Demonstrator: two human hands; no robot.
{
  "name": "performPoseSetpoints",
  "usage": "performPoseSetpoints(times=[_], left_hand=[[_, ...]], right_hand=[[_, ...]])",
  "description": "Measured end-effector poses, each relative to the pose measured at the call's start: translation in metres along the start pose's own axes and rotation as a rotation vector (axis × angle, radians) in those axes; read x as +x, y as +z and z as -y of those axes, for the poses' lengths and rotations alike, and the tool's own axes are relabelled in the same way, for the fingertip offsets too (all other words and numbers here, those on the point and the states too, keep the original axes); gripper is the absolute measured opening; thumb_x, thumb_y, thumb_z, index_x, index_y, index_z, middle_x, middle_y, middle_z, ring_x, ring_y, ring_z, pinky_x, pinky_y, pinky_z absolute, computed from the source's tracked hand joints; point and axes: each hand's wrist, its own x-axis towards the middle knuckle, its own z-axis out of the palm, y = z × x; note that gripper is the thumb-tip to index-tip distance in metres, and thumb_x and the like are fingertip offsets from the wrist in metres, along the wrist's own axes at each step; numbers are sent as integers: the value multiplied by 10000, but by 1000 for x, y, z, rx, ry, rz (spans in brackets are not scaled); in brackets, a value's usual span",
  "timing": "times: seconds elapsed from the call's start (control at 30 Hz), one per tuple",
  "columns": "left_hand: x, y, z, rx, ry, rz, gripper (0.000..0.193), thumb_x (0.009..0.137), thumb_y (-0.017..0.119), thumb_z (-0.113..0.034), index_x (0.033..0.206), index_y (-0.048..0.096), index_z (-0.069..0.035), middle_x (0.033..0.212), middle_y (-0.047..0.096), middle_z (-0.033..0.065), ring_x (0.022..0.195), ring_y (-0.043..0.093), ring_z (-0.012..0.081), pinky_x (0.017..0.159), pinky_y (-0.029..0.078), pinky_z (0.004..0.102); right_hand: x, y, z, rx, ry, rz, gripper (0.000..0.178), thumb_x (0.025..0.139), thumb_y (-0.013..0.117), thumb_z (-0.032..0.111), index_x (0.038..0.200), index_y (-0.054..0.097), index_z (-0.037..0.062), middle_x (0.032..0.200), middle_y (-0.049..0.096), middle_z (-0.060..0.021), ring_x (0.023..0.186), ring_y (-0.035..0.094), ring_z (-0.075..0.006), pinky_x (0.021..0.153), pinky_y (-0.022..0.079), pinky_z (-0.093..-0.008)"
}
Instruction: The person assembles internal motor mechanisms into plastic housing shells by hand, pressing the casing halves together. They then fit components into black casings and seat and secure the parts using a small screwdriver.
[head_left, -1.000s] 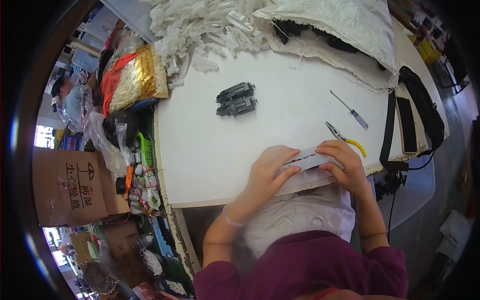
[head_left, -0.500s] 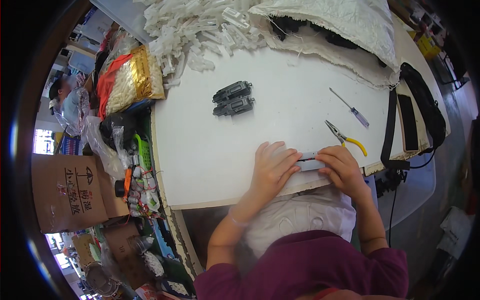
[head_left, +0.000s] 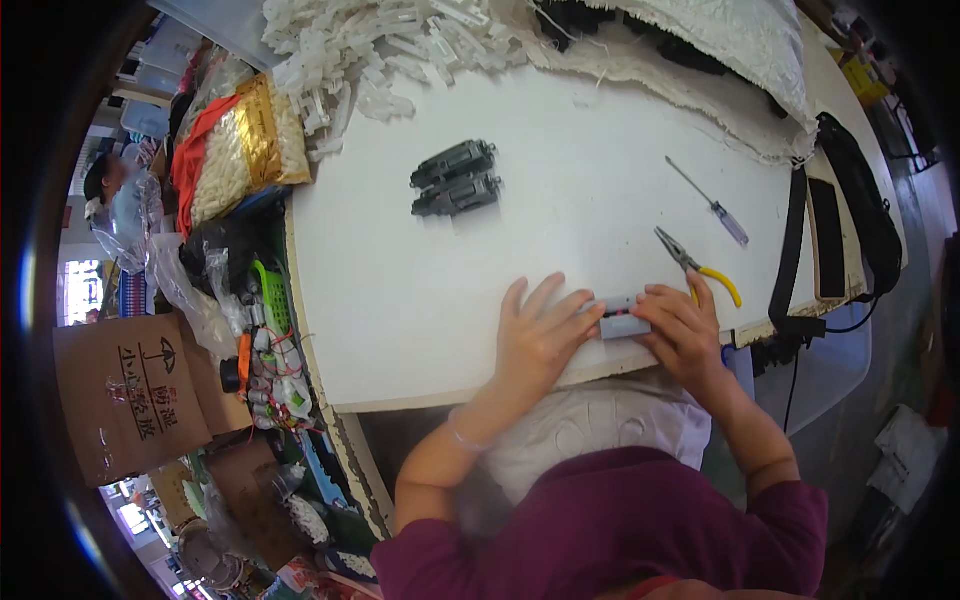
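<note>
Near the table's front edge I hold a small grey plastic housing between both hands. It is long and flat, with a dark slot along it where a bit of red shows. My left hand pinches its left end with thumb and forefinger while the other fingers spread over the table. At the right end, the thumb and fingers of my right hand press on the part. Just beyond that hand lie long-nose pliers with yellow handles, jaws pointing away. Further off rests a screwdriver with a clear handle.
Two dark grey plastic housings lie side by side on the white table. Clear plastic parts are heaped at the back left, beside a bag of pale pieces. A woven sack with black contents and a black strap lie right.
The view has shifted slightly. A finger of my right hand has lifted toward the pliers' handles. Both hands still hold the grey housing in about the same place.
</note>
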Motion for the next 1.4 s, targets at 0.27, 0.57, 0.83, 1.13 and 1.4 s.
performPoseSetpoints(times=[0.27,0.57,0.83,1.13,1.4], left_hand=[[-4,6,0,-7,-29,26,260,742,638,-168,1001,635,-156,1059,587,0,1092,473,242,970,241,455],[-5,0,2,-73,-19,50,346,739,622,-139,1083,588,-124,1114,561,50,1125,435,260,982,234,444],[-2,-2,1,-208,-4,-73,348,722,613,-65,1063,564,-16,909,578,133,844,527,293,765,407,362],[-28,-14,-19,-921,-835,-75,308,886,516,-191,1083,563,40,807,557,27,670,478,67,607,403,199],[-26,-25,-23,-1089,-812,-144,319,890,516,-205,1093,560,38,808,548,2,651,455,49,534,355,177]], right_hand=[[19,-18,-2,23,-84,58,295,669,676,124,955,609,102,975,602,-27,1047,510,-234,993,231,-479],[30,-123,95,1769,-632,44,163,835,499,126,812,592,-5,775,597,-161,631,574,-301,574,490,-407],[32,-121,112,1864,-760,147,181,838,504,152,865,568,-15,792,597,-151,629,570,-289,581,495,-393],[35,-129,123,1939,-968,403,225,842,510,181,925,540,-26,810,598,-140,626,564,-275,589,500,-378],[51,-130,109,2055,-1072,531,277,845,515,206,979,516,-36,827,599,-130,624,559,-263,596,504,-364]])
